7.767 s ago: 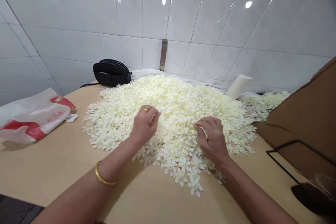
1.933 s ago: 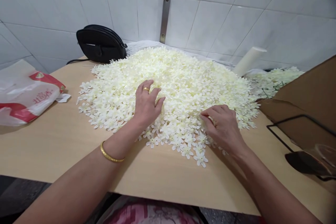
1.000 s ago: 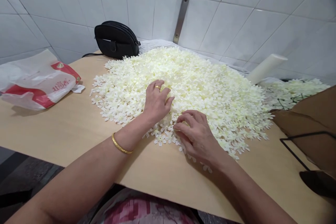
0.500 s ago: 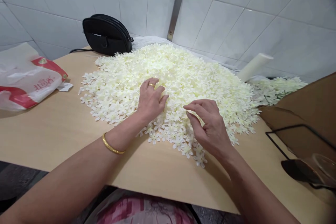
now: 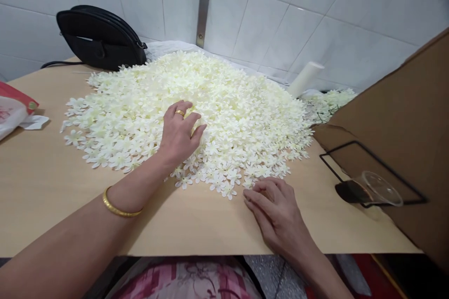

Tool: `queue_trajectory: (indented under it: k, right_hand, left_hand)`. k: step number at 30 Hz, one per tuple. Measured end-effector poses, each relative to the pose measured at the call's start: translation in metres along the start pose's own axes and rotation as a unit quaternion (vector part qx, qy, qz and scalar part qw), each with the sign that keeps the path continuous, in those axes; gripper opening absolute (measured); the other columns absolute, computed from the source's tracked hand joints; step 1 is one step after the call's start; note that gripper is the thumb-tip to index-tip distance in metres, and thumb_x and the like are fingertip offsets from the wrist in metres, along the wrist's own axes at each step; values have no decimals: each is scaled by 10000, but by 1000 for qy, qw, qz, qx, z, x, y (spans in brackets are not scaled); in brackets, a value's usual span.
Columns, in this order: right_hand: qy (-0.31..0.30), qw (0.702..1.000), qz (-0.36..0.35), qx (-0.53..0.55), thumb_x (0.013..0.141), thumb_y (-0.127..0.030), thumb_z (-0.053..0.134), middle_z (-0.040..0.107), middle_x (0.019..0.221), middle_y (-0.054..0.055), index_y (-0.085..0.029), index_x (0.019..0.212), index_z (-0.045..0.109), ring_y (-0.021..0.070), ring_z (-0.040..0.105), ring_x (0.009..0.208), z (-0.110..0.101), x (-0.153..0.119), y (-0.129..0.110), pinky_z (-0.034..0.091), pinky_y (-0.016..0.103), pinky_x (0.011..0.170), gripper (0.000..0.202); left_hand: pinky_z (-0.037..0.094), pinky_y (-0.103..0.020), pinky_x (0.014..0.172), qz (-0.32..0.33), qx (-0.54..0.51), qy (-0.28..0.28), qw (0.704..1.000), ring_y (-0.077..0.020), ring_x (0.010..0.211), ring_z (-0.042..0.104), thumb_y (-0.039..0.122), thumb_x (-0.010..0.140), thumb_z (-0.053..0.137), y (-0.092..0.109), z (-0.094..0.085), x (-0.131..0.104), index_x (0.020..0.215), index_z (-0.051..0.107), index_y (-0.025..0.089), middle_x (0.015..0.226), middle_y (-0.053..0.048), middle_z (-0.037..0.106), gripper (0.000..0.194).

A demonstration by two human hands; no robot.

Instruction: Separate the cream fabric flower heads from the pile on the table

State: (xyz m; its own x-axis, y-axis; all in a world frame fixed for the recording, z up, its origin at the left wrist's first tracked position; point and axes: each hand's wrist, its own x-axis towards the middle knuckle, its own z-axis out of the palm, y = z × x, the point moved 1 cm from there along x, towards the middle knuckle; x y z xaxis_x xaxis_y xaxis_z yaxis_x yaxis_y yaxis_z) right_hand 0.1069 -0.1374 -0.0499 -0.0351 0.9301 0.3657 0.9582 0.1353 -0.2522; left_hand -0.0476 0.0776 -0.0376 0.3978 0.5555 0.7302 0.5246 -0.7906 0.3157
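A broad heap of white artificial flower heads (image 5: 224,112) with pale yellow-green centres spreads over the tan tabletop (image 5: 196,229). My left hand (image 5: 180,131), with a gold ring and a gold bangle, rests on the near left-centre of the heap, fingers bent and apart. Close to the heap's front edge, right of the nearest loose flowers, is my right hand (image 5: 271,208). Its thumb and forefinger are pinched together just above the table. Whatever may be between those fingertips is hidden or too small to make out.
A black bag (image 5: 101,39) stands behind the heap at left, near a plastic bag (image 5: 14,107). A white roll (image 5: 305,79) leans at the back right. On the right are a cardboard sheet (image 5: 396,117) and a black wire frame (image 5: 372,154) with a clear cup (image 5: 380,189).
The view has turned to the right. My right hand has come down from over the flowers to the heap's front edge, its fingertips now closed. My left hand stays on the heap.
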Motion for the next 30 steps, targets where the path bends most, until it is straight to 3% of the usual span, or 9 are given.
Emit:
queue_trajectory:
  k: [5,12,19,22,30]
  right_hand:
    - [25,999,35,4,836,-129,425,511,908,74,-208,1013,560,219,433,904,-1,4,2,366,401,780,236]
    - [-33,999,10,-8,804,-146,464,486,981,78,-246,1074,551,232,406,944,5,11,-23,341,412,818,300]
    - [92,986,136,-12,853,-141,393,514,935,80,-214,1078,553,216,427,906,-5,2,4,367,393,774,285]
    - [107,980,168,-5,863,-165,396,524,928,80,-211,1047,572,220,437,909,-10,-2,14,380,394,771,258]
    - [64,991,93,66,857,-152,415,536,865,63,-194,967,597,205,440,882,-5,18,-7,374,372,760,217]
  left_hand:
    - [371,-448,921,-16,5,-2,1000,-281,1135,390,315,780,528,-2,0,0,849,589,199,1115,-98,505,148]
    - [382,-448,912,8,10,18,1000,-289,1107,420,357,787,499,-2,0,1,842,591,214,1084,-92,529,179]
    - [390,-469,900,24,-8,25,999,-312,1110,416,361,796,501,-2,1,0,846,590,212,1092,-107,527,181]
    - [384,-475,907,30,-3,30,999,-315,1105,420,362,795,502,-3,2,0,845,594,209,1090,-110,527,185]
    - [393,-445,905,10,7,13,1000,-289,1100,423,349,784,513,0,-1,-1,844,602,206,1087,-103,528,179]
